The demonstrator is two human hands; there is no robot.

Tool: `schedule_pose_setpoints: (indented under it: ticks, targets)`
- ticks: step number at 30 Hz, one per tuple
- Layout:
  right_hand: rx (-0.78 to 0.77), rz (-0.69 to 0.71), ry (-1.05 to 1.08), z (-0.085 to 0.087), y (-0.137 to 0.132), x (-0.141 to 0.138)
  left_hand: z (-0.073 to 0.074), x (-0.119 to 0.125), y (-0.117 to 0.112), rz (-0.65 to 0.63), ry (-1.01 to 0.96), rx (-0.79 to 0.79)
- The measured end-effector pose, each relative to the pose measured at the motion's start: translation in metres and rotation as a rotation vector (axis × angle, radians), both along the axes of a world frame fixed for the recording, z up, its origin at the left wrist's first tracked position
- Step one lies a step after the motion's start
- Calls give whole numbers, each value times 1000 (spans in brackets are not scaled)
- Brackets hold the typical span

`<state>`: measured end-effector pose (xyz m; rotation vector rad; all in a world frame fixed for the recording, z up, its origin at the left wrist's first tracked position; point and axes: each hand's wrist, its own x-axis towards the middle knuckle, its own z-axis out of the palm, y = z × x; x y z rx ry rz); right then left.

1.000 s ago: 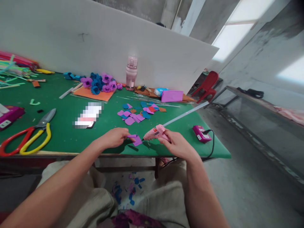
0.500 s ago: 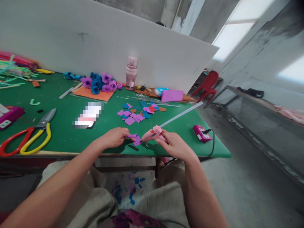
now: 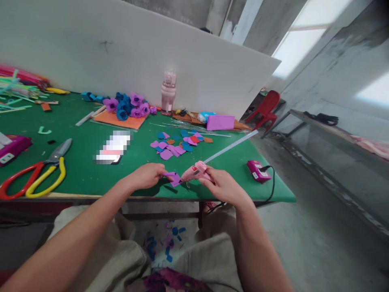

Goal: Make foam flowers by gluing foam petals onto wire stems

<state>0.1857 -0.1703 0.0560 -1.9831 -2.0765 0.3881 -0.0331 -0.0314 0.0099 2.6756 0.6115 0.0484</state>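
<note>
Near the front edge of the green table (image 3: 91, 178), my left hand (image 3: 150, 175) pinches a purple paper piece (image 3: 175, 179), partly rolled at the end I hold. My right hand (image 3: 223, 182) is wrapped round a pink hot glue gun (image 3: 194, 173), its nozzle at the right edge of the purple piece. Whether the tip touches the paper I cannot tell. A long clear glue stick (image 3: 231, 147) juts out of the back of the gun. Beyond my hands lie several loose purple, blue, brown and red petals (image 3: 173, 150).
Purple and blue paper flowers (image 3: 129, 106) rest on an orange sheet (image 3: 121, 121). Large scissors (image 3: 50, 166) and a phone (image 3: 111, 150) lie to the left. A pink bottle (image 3: 168, 93) stands by the white board (image 3: 212, 65). Right, a cord plugs into a magenta box (image 3: 258, 171).
</note>
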Motion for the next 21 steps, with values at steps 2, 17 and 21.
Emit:
schedule_pose_setpoints:
  ticks: [2, 17, 21]
  targets:
    - [1, 0, -2, 0, 0, 0, 0, 0, 0, 1, 6, -4]
    - [3, 4, -72, 3, -1, -3, 0, 0, 0, 10, 5, -10]
    - [6, 5, -93, 4, -2, -3, -1, 0, 1, 3, 2, -4]
